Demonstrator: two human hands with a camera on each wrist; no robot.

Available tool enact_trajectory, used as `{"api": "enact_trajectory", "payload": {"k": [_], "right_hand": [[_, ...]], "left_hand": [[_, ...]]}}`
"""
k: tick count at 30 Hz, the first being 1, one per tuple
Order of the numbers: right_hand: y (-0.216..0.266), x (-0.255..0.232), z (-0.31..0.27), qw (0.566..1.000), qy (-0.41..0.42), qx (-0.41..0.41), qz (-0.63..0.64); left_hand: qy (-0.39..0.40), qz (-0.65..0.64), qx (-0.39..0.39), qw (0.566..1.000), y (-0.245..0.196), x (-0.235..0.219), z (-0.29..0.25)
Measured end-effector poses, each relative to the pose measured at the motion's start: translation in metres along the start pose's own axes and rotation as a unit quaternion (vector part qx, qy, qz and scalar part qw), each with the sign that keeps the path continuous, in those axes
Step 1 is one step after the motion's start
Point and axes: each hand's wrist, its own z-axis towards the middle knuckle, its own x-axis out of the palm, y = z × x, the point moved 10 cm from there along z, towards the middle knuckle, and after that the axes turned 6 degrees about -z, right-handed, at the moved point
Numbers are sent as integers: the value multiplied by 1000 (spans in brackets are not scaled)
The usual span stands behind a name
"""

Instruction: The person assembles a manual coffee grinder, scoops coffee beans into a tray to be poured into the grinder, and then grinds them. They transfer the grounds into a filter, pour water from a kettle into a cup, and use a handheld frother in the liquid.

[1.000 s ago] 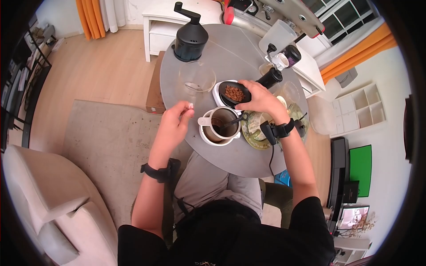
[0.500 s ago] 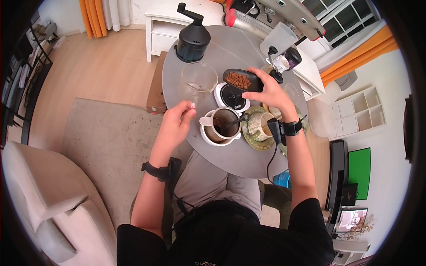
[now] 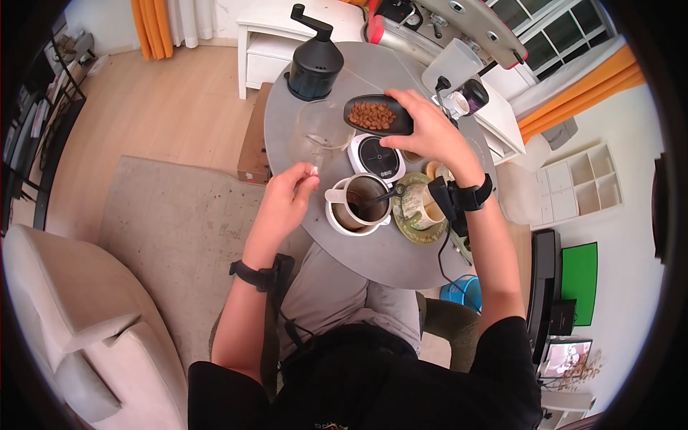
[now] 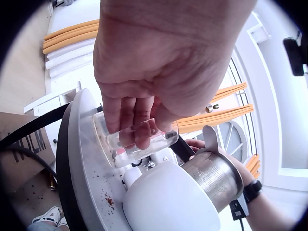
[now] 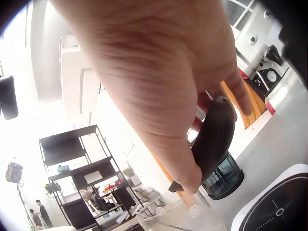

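My right hand point(image 3: 433, 136) grips the end of a small black dish point(image 3: 403, 123) of brown coffee beans point(image 3: 371, 115), thumb on the near side and fingers on the far side. In the right wrist view the dish's dark underside point(image 5: 216, 137) shows. The dish is raised at the far edge of a white scale with a black top point(image 3: 380, 156). My left hand point(image 3: 285, 197) pinches the near, narrower end of a clear see-through vessel point(image 3: 321, 127); in the left wrist view its fingers curl at the vessel's clear wall point(image 4: 161, 140).
Nearest me stands a white cup point(image 3: 340, 223) holding a metal mesh filter point(image 3: 365, 188) and a black spoon point(image 3: 383, 193). A patterned cup point(image 3: 416, 202) sits on a green saucer point(image 3: 423, 233). A black hand grinder point(image 3: 315, 68) stands at the back left, an espresso machine point(image 3: 469, 25) beyond.
My right hand has lifted the black dish off the scale, swung it right, then moved it left and away from me. The scale's top is uncovered. My left hand has stayed on the clear vessel.
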Motion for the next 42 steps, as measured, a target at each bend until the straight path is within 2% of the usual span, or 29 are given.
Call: {"api": "enact_trajectory", "payload": {"k": [10,14,16,18,23,25,26,28,31,34,35,36,39,42], "right_hand": [[43,-18,16,988,18,-50,-142],[70,-14,28,972,13,-98,-213],[81,-8,33,965,6,-116,-235],[96,-2,35,940,-23,-165,-297],[94,-8,32,950,-28,-176,-257],[63,-17,33,979,13,-108,-175],[52,-20,31,978,14,-110,-175],[3,-11,24,994,74,-18,-77],[-47,3,3,994,95,33,-40],[-61,19,-14,989,130,62,-38],[-67,41,-19,987,143,74,-7],[-57,45,-19,989,136,53,-28],[-52,63,-24,989,130,64,-42],[-51,71,-29,977,169,113,-59]], "left_hand": [[27,10,-33,999,1,3,0],[24,1,-36,999,5,3,0],[2,-17,-7,1000,4,0,1],[4,-18,-11,1000,6,0,1],[2,-30,-4,1000,5,0,0],[23,-15,-28,999,4,2,-2],[21,-16,-28,999,3,1,-2],[23,-18,-34,999,2,2,-2],[8,0,-7,1000,0,0,0],[23,12,-10,1000,-1,2,0],[28,14,-11,999,2,2,0],[38,6,-21,999,7,3,1],[53,6,-38,998,11,3,1],[46,27,-37,998,5,2,1]]}}
